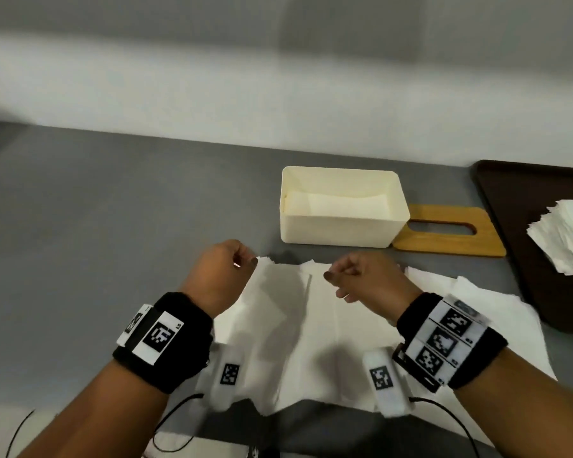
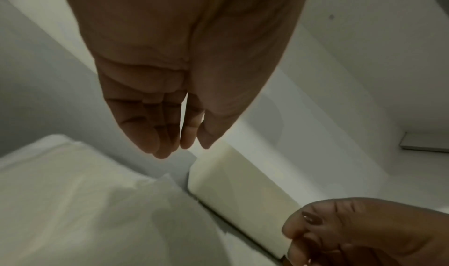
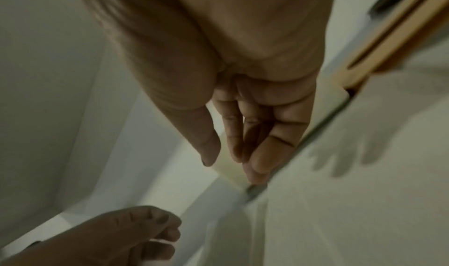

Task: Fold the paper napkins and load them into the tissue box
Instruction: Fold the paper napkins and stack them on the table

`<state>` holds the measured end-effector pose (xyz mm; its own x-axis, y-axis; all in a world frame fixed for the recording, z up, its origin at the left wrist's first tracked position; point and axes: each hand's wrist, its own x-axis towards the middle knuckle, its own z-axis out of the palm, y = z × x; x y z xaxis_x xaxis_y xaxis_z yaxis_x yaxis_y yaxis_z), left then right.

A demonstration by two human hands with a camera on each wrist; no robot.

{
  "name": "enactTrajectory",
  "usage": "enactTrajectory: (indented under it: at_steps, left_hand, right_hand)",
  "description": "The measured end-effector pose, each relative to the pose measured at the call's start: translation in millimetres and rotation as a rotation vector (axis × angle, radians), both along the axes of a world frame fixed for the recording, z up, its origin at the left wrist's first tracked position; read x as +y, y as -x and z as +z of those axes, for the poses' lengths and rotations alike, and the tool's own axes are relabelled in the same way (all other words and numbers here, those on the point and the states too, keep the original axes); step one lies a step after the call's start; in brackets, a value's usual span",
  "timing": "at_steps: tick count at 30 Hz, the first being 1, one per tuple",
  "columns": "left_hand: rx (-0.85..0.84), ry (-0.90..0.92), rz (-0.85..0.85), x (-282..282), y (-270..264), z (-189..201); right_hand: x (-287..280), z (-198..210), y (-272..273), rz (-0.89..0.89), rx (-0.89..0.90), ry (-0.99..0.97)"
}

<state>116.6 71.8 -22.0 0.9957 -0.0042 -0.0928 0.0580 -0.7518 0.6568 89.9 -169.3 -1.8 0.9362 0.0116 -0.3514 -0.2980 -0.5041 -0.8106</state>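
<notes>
**Two hands above spread napkins, box open behind them**

The tissue box (image 1: 341, 206) is the landmark: one cream, rectangular plastic box, lid off, standing on the grey table (image 1: 96, 226). Inside it lies white paper, low against the bottom; how many sheets cannot be told.

Just in front of the box, white paper napkins (image 1: 311, 325) lie unfolded and overlapping on the table, thin and faintly creased, with one smaller folded piece resting on their left part. Their edges blur together, so an exact count cannot be given; at least three sheets show.

The left hand (image 1: 222, 276) hangs over the napkins' far left corner, in front of the box's left end. In the head view its fingers are loosely curled; the left wrist view shows them relaxed with the thumb close beside them and nothing between. The right hand (image 1: 368, 279) hovers in front of the box's middle, fingers also loosely curled and holding nothing; the right wrist view shows thumb and fingers apart.

Touching the box's right side lies one wooden lid (image 1: 450, 233) with a long slot, flat on the table. Further right of the box sits one dark brown tray (image 1: 510, 200) carrying one untidy stack of white napkins (image 1: 566, 236).
</notes>
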Motion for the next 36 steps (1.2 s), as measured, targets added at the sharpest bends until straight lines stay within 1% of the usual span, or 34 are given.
enactTrajectory:
  at_steps: [2, 5, 7, 12, 14, 17, 19, 21, 25, 26, 28, 29, 31, 33, 34, 36]
  left_hand:
    - [0.050, 0.008, 0.006, 7.0, 14.9, -12.8]
    - [0.122, -0.039, -0.014, 11.0, 30.8, -27.3]
    - [0.159, -0.086, -0.033, 11.9, 38.3, -33.9]
    - [0.163, -0.070, -0.040, 12.5, 45.7, -42.2]
    - [0.149, -0.073, -0.044, 12.2, 47.0, -42.5]
    - [0.125, -0.060, -0.047, 13.8, 49.1, -42.5]
    - [0.116, -0.027, -0.047, 16.3, 50.9, -42.9]
    - [0.087, 0.058, -0.038, 18.5, 53.0, -41.0]
    - [0.065, 0.337, -0.080, 26.2, 57.7, -29.3]
    - [0.100, 0.443, -0.089, 28.1, 59.4, -25.8]
    - [0.202, 0.722, -0.073, 31.0, 63.5, -19.0]
    - [0.225, 0.837, -0.060, 32.3, 65.5, -15.6]
    - [0.173, 0.894, -0.025, 38.2, 65.3, -10.5]
    - [0.106, 0.859, 0.021, 48.3, 62.4, -6.3]
    - [0.078, 0.832, 0.042, 55.8, 60.2, -5.6]
    - [0.037, 0.786, 0.074, 70.3, 56.2, -6.1]
  right_hand:
    - [16.3, -16.7, 11.4, 0.022, 0.077, -0.006]
    - [36.1, -34.1, 16.5, -0.040, 0.149, -0.020]
    - [47.7, -38.5, 17.6, -0.068, 0.160, -0.007]
    - [64.6, -41.2, 16.0, -0.150, 0.148, -0.001]
    - [66.9, -46.5, 15.7, -0.137, 0.083, 0.041]
    - [70.8, -45.6, 20.9, -0.098, -0.108, 0.163]
    - [72.4, -41.2, 26.2, -0.082, -0.208, 0.133]
    - [73.0, -34.4, 32.7, -0.079, -0.259, 0.022]
    - [74.8, -12.3, 40.5, -0.118, -0.277, -0.239]
    - [76.0, -7.6, 39.9, -0.118, -0.273, -0.285]
    - [79.8, -0.5, 37.4, -0.109, -0.254, -0.351]
    - [81.2, 1.5, 35.1, -0.110, -0.238, -0.372]
    - [82.3, 2.4, 29.2, -0.125, -0.203, -0.382]
    - [80.5, -3.6, 22.5, -0.156, -0.159, -0.324]
    - [79.0, -8.7, 20.0, -0.168, -0.131, -0.256]
    - [76.2, -22.3, 17.7, -0.161, -0.078, -0.055]
